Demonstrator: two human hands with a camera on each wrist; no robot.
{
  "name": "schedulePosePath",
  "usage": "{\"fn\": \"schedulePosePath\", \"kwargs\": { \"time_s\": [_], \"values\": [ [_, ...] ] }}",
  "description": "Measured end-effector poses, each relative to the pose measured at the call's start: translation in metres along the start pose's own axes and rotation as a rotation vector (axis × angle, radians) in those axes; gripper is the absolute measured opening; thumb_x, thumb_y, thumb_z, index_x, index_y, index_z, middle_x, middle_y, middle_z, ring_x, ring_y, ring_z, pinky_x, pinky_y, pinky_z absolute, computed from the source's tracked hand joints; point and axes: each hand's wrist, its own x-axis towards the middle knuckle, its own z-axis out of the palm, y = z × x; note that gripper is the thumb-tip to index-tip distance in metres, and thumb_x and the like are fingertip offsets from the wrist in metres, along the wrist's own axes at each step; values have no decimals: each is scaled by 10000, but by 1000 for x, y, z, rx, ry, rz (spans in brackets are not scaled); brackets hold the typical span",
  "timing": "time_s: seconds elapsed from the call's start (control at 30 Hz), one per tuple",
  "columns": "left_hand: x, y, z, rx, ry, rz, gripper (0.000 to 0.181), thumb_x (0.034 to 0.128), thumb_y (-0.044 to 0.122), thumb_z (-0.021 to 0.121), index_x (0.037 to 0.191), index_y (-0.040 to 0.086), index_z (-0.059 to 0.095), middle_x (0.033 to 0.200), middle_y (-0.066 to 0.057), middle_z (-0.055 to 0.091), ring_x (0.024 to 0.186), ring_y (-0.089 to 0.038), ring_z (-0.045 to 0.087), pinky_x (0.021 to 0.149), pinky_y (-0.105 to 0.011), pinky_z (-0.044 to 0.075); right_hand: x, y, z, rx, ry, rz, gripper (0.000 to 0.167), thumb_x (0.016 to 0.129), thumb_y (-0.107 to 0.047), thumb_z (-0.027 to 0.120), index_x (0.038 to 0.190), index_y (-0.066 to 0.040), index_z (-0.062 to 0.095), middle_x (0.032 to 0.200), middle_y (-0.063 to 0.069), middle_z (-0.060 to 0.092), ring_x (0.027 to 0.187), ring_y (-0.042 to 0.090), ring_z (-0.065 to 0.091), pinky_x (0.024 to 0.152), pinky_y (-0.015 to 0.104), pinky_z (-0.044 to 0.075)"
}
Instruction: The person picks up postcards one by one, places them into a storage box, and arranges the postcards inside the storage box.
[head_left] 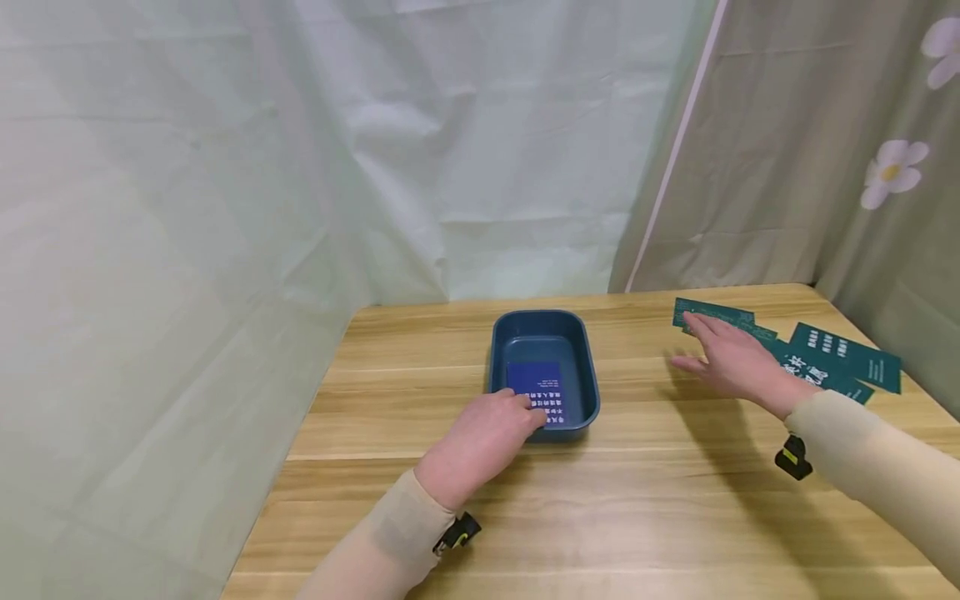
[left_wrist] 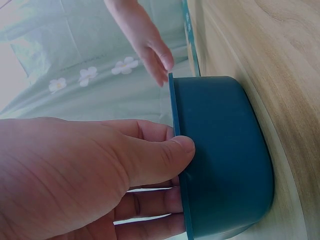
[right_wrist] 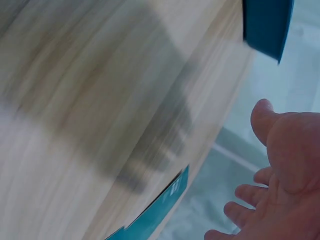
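My left hand pinches the near rim of a blue plastic bin. In the left wrist view the thumb presses the outer wall of the bin, and the fingers reach over the rim to the inside. A dark blue card with white writing lies in the bin, partly covered by my fingers. My right hand hovers over the table with its fingers extended and holds nothing. Closest to it are several dark green cards with white print, overlapping on the right side of the table.
The bin stands on a light wooden table. Pale curtains hang behind it and at both sides, with white flowers printed on the right one. The far edge of the table lies just behind the bin and the cards.
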Motion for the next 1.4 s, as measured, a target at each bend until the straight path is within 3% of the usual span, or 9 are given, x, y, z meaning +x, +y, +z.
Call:
{"fn": "schedulePosePath", "kwargs": {
  "time_s": [0.4, 0.77, 1.2, 1.4],
  "values": [
    [-2, -3, -1, -15, 10, -2, 193, 1046, 135, 783, 1193, 243, 844, 1119, 2, 811, 874, -177, 701, 782, -304, 611, -7, 36, -10, -23, -88, 125, 911, 1126, -463, 622, 1639, 186, 240, 1658, 476, 215, 1525, 679, 212, 1203, 797, 227],
    [-1, -1, -3, -22, -5, 3, 200, 1048, 143, 783, 1213, 241, 839, 1143, -2, 812, 899, -175, 713, 809, -306, 619, -29, 71, -3, -21, -143, 178, 937, 1123, -509, 601, 1578, 247, 283, 1600, 523, 231, 1471, 719, 238, 1186, 803, 250],
    [-2, -2, -2, -36, -3, -3, 199, 1038, 140, 793, 1200, 246, 841, 1130, -1, 811, 876, -176, 698, 774, -299, 611, -56, 96, 9, -2, -192, 254, 971, 1121, -556, 577, 1509, 296, 322, 1551, 556, 248, 1431, 744, 268, 1157, 815, 281],
    [-2, -2, -2, -35, -11, -3, 196, 1037, 153, 798, 1206, 242, 840, 1134, 1, 811, 884, -173, 702, 788, -301, 616, -61, 98, 15, -19, -208, 244, 933, 1127, -544, 570, 1458, 308, 384, 1522, 563, 303, 1407, 748, 313, 1135, 819, 320]
  ]
}}
